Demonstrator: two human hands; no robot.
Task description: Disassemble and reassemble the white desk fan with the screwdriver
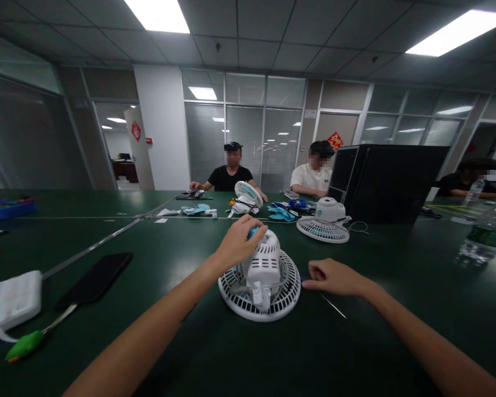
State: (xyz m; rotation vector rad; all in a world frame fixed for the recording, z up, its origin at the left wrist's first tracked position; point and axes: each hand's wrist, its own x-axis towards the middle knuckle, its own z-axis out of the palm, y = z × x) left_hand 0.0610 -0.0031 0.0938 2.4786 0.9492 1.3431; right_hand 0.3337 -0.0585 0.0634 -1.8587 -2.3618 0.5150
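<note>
A small white fan (261, 281) lies face down on the dark green table (182, 342), its motor housing pointing up. My left hand (240, 240) is closed over the top of the housing, with a bit of blue showing under the fingers. My right hand (334, 277) rests on the table just right of the fan's grille, fingers curled and pinched on something small I cannot make out. A thin metal rod (333, 305) lies on the table by that hand.
A black phone (94, 279), a white pouch (9, 300) and a green-handled tool (27, 343) lie at the left. Another white fan (324, 221) lies face down behind, next to a black box (391, 182). Two people sit across with fan parts (245, 200); a water bottle (483, 234) stands at the right.
</note>
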